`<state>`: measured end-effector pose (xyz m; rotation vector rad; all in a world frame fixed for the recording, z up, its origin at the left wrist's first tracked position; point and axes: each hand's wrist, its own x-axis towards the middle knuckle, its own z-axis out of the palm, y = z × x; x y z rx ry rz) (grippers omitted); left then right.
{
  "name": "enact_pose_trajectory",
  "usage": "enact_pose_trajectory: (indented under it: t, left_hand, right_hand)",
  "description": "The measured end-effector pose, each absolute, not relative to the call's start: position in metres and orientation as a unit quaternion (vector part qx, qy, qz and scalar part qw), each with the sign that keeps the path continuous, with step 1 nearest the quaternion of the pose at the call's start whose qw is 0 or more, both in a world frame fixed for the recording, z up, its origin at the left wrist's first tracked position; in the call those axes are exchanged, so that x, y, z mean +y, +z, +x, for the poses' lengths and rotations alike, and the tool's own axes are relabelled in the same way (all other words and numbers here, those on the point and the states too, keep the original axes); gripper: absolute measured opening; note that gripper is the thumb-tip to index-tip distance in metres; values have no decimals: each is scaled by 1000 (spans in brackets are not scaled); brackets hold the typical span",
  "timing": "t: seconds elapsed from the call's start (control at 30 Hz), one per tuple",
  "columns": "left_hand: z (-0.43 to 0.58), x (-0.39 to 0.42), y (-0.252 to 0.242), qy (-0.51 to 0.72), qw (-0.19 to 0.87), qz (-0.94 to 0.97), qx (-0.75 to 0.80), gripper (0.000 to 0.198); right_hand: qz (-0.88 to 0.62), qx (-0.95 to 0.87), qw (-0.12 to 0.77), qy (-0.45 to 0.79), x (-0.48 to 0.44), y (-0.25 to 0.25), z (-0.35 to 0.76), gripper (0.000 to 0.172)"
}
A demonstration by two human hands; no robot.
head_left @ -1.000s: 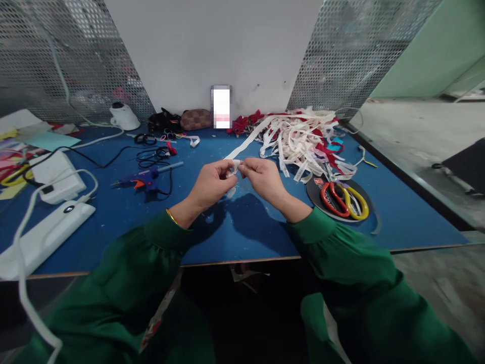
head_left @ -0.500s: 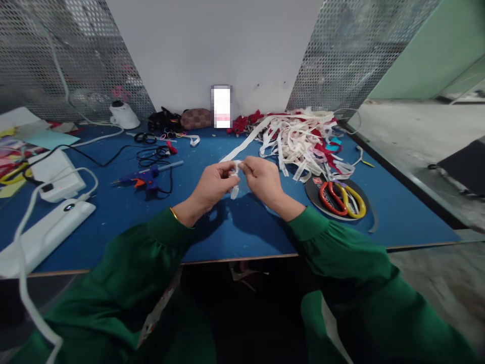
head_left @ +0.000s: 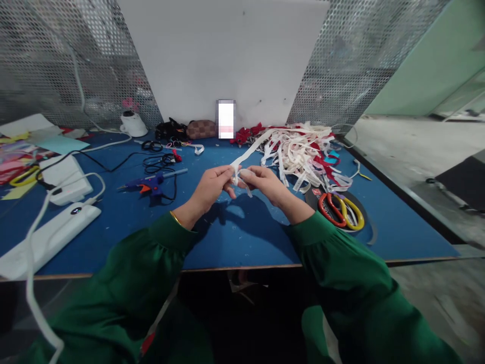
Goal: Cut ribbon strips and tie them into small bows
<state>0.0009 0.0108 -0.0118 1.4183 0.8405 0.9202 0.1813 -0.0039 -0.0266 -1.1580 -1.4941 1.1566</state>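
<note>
My left hand point(head_left: 212, 186) and my right hand point(head_left: 263, 183) meet above the middle of the blue table point(head_left: 242, 237). Both pinch the same white ribbon point(head_left: 248, 153), which is folded between the fingertips. From there the ribbon runs up and right into a heap of white and red ribbons point(head_left: 303, 149). Both arms wear green sleeves, and a gold bangle sits on my left wrist.
Red and yellow scissors point(head_left: 341, 210) lie on a dark disc to the right of my hands. A blue glue gun point(head_left: 146, 183) with a black cord lies to the left. White power strips point(head_left: 56, 230) and cables fill the far left. Perforated metal screens flank a white back wall.
The view has tilted, so everything sits slightly lower in the picture. My hands stay together on the ribbon, and its short loose end now points down to the right.
</note>
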Motion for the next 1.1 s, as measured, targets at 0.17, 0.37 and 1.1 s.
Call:
enact_pose_trajectory:
  t: [0.17, 0.37, 1.1]
  left_hand:
    - [1, 11, -16, 378, 545, 646, 379, 40]
    - [2, 7, -11, 360, 548, 653, 379, 36]
    - [-1, 11, -16, 370, 489, 683, 397, 27]
  right_hand:
    - [-445, -617, 422, 494, -9, -27, 176, 34]
    - [-455, -646, 410, 456, -3, -27, 184, 26]
    - [-429, -671, 346, 496, -5, -33, 174, 45]
